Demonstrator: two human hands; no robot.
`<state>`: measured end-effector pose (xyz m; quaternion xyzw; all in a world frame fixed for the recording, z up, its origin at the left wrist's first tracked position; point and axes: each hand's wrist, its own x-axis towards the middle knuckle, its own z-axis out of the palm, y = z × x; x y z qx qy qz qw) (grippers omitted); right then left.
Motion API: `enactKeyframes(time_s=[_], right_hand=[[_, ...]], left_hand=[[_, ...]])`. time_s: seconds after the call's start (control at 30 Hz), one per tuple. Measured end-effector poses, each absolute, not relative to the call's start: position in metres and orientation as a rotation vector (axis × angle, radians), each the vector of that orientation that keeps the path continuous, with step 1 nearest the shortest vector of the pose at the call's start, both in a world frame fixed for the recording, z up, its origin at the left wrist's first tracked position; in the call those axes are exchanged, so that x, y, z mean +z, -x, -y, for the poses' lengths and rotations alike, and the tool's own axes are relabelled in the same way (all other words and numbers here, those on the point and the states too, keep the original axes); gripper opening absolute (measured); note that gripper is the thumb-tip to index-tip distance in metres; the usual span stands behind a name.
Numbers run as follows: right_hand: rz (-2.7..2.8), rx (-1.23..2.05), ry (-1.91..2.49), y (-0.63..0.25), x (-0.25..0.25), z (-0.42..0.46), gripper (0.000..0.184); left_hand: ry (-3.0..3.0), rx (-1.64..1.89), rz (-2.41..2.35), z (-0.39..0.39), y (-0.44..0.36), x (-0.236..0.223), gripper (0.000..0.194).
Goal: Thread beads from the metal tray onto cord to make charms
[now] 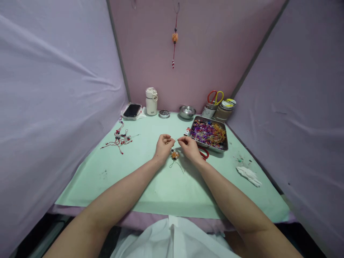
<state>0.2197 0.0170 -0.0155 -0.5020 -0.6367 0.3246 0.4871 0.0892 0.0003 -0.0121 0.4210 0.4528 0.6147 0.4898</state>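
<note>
My left hand point(163, 146) and my right hand point(190, 147) meet at the middle of the green table point(150, 186), both pinched closed on a thin cord point(175, 140) stretched between them. An orange bead with small dark beads point(174, 154) hangs on the cord just below and between the hands, and the cord's loose ends trail toward me on the table. A metal tray point(225, 143) full of mixed coloured beads and yellow cord stands just right of my right hand.
Finished red-cord bead strings point(119, 139) lie at the left. Along the back stand a phone point(132, 110), white bottle point(151, 101), small tin point(164, 113), metal bowl point(187, 111), scissors in a jar point(214, 102) and thread spools point(225, 109). Red scissors point(204, 153) and a tissue point(248, 175) lie right. Cloth walls enclose the table.
</note>
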Motion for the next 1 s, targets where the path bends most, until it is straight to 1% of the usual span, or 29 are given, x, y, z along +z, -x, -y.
enactKeyframes(time_s=[0.13, 0.33, 0.67, 0.83, 1.0], right_hand=[[1.584, 0.894, 1.196, -0.218, -0.015, -0.016, 0.013], [1.557, 0.755, 1.085, -0.217, -0.009, -0.010, 0.011], [1.620, 0.696, 1.071, -0.217, -0.007, -0.008, 0.009], [1.635, 0.680, 1.103, -0.217, -0.008, -0.009, 0.011], [1.624, 0.670, 1.160, -0.218, -0.011, -0.013, 0.013]], left_hand=[[-0.998, 1.480, -1.094, 0.001, -0.090, -0.009, 0.029], [-0.981, 1.484, -1.109, 0.001, -0.090, -0.010, 0.029], [-0.994, 1.481, -1.090, -0.002, -0.089, -0.015, 0.031], [-0.998, 1.471, -1.080, -0.001, -0.090, -0.013, 0.027], [-0.933, 1.388, -1.032, 0.002, -0.089, -0.004, 0.021]])
